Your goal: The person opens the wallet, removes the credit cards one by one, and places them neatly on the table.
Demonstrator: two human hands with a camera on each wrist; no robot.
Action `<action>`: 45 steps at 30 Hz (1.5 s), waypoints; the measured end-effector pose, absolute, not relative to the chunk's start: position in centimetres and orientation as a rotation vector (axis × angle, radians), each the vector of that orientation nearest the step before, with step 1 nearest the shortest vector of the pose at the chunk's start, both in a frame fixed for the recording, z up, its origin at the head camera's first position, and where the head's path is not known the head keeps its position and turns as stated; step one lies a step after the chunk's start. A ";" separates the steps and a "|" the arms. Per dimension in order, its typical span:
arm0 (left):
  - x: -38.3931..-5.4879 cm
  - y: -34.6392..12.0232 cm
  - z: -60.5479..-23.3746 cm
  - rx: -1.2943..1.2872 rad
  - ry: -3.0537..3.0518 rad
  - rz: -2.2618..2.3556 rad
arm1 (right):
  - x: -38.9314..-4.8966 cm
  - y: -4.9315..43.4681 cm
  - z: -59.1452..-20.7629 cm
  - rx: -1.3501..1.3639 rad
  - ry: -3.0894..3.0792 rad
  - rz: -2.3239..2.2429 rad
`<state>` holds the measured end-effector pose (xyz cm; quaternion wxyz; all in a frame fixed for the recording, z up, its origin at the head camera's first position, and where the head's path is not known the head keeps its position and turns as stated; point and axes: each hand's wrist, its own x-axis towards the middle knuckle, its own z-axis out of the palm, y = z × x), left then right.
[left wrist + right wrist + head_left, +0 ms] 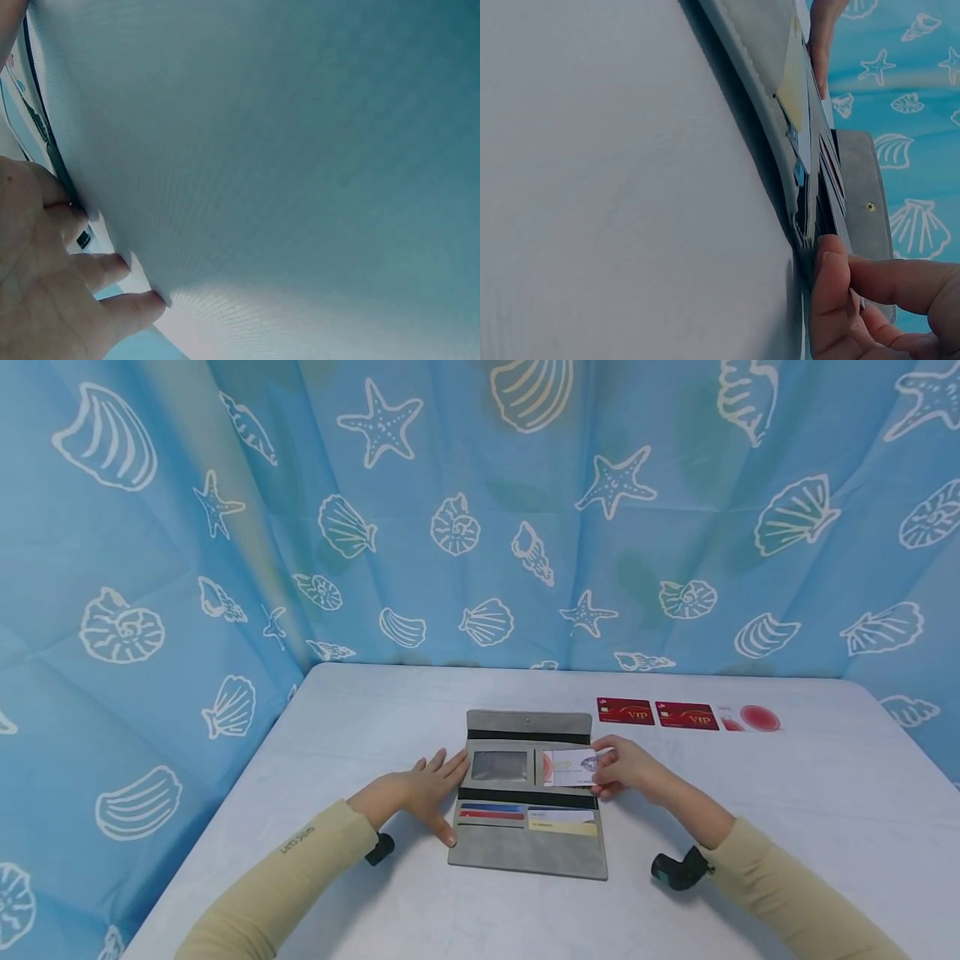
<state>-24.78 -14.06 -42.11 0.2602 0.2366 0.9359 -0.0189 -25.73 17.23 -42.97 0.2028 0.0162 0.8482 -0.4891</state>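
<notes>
Currently, right hand [628, 768] pinches white printed card [572, 767]; card lies left of it, long axis sideways, on open gray wallet [525, 857]; left hand [433, 789], farther off, spreads fingers against wallet's left edge.

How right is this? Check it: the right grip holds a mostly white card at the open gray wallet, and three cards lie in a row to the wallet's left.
One thing is wrong: the head view shows the three cards in a row to the right of the open gray wallet. The right grip does hold a mostly white card at the wallet.
</notes>
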 end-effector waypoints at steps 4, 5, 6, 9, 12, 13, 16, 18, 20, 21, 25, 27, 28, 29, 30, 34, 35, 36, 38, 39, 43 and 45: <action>-24.8 -14.1 -42.1 0.647 2.536 -0.052 | -25.6 17.8 -43.0 0.045 2.350 -1.397; -24.8 -14.1 -42.0 0.647 2.536 -0.053 | -25.6 17.9 -43.0 0.051 2.341 -1.409; -24.8 -14.0 -42.0 0.646 2.536 -0.051 | -25.5 18.1 -43.0 0.053 2.331 -1.417; -24.7 -14.0 -42.0 0.642 2.535 -0.047 | -25.4 18.5 -42.9 0.061 2.314 -1.436; -24.7 -14.0 -42.0 0.642 2.536 -0.043 | -25.3 18.9 -42.9 0.057 2.301 -1.445; -24.7 -14.0 -42.0 0.646 2.537 -0.044 | -25.2 19.1 -42.9 0.054 2.298 -1.447; -24.7 -14.0 -42.0 0.657 2.540 -0.048 | -25.0 19.5 -42.8 0.060 2.288 -1.455; -24.6 -14.0 -42.0 0.665 2.542 -0.053 | -25.0 19.7 -42.8 0.066 2.291 -1.453; -24.6 -14.0 -42.0 0.670 2.542 -0.060 | -24.9 20.0 -42.9 0.088 2.296 -1.455; -24.6 -14.0 -42.0 0.673 2.541 -0.063 | -24.8 20.2 -42.9 0.091 2.297 -1.453; -24.7 -14.0 -41.9 0.672 2.534 -0.083 | -24.7 20.9 -42.8 0.110 2.291 -1.464; -24.7 -14.0 -41.9 0.668 2.531 -0.087 | -24.6 21.3 -42.7 0.116 2.280 -1.475; -24.7 -14.0 -41.9 0.665 2.530 -0.088 | -24.6 21.4 -42.7 0.122 2.275 -1.481; -24.7 -14.0 -41.9 0.661 2.530 -0.086 | -24.5 21.6 -42.7 0.127 2.271 -1.483; -24.7 -14.0 -42.0 0.659 2.531 -0.083 | -24.5 21.8 -42.6 0.131 2.266 -1.489; -24.7 -14.0 -42.1 0.660 2.536 -0.075 | -24.4 22.4 -42.5 0.133 2.253 -1.504; -24.7 -14.0 -42.1 0.661 2.537 -0.074 | -24.4 22.5 -42.5 0.133 2.251 -1.507; -24.8 -14.0 -42.1 0.664 2.538 -0.074 | -24.4 22.7 -42.5 0.132 2.249 -1.512; -24.8 -14.0 -42.1 0.667 2.538 -0.076 | -24.3 23.1 -42.4 0.132 2.247 -1.525; -24.8 -14.0 -42.1 0.667 2.537 -0.074 | -24.2 23.3 -42.3 0.128 2.244 -1.535; -24.7 -13.9 -42.0 0.665 2.535 -0.079 | -24.1 24.4 -42.1 0.109 2.232 -1.570; -24.7 -13.9 -42.0 0.664 2.535 -0.080 | -24.1 25.0 -42.0 0.090 2.223 -1.579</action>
